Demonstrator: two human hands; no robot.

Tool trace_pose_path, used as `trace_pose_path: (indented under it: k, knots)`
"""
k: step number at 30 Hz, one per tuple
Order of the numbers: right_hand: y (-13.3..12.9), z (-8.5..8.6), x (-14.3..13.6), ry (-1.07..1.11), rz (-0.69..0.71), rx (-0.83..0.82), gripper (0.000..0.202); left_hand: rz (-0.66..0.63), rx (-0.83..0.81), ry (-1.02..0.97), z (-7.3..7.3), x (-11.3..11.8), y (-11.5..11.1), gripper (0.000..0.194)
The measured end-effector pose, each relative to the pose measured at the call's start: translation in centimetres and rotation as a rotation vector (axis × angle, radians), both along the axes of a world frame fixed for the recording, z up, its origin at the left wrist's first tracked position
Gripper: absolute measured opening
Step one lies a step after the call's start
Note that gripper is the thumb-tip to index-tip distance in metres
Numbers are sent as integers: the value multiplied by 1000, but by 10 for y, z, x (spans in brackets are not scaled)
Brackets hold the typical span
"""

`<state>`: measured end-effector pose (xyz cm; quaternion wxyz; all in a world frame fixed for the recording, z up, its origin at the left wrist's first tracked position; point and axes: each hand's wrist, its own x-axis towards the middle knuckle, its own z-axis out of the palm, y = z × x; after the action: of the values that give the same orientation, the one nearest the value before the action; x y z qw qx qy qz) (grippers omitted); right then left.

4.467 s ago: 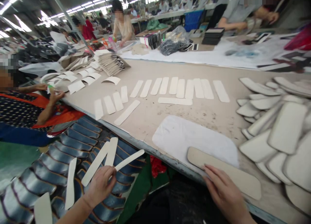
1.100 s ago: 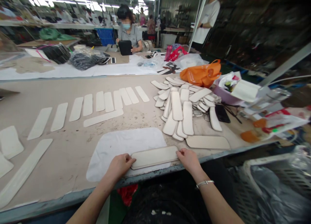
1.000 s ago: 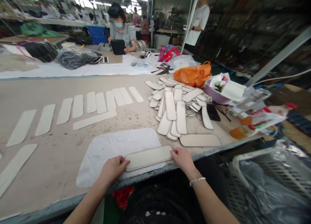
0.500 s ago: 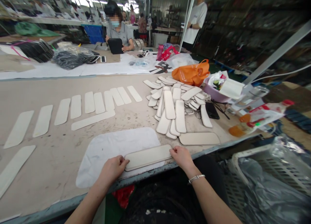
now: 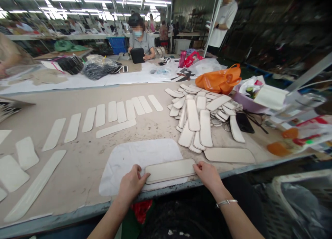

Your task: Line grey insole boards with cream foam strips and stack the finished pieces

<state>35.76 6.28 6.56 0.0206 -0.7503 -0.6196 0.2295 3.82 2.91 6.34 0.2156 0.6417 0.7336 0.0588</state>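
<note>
A long cream panel with rounded corners and a dark edge is between my hands, over a white cloth near the table's front edge. My left hand holds its left end, thumb on the corner and index finger bent beside it. The right end is pinched between thumb and fingers of my right hand, which has a bangle at the wrist. Just beyond lies a heap of similar dark-edged panels, with a wider panel beside it. Pale strips without dark edges are spread out to the left.
An orange bag, a purple basin and a black phone sit at the right. A plastic crate stands below the table edge. Across the table, a masked person holds a black case.
The view has swung left, bringing more strips into sight. My left index finger has lifted away from the thumb somewhat; the panel stays between both hands over the cloth.
</note>
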Motion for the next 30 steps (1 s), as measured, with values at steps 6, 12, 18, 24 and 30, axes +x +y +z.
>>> trace_pose_path:
  k: [6, 12, 18, 24, 30]
  knots:
    - [0, 4, 2, -50, -8, -36, 32, -209, 330, -109, -14, -5, -12, 30]
    - [-9, 17, -4, -89, -1, 147, 31, -348, 458, -120, -35, -12, -12, 28]
    - [-32, 27, -75, 164, 572, 394, 65, -437, 486, -109, -43, -18, -9, 29]
    - [-40, 19, -102, 251, 819, 258, 71, -457, 481, -112, -35, -14, -8, 29]
    - [-18, 1, -32, 87, 607, 167, 70, -394, 457, -98, -26, -8, -10, 30]
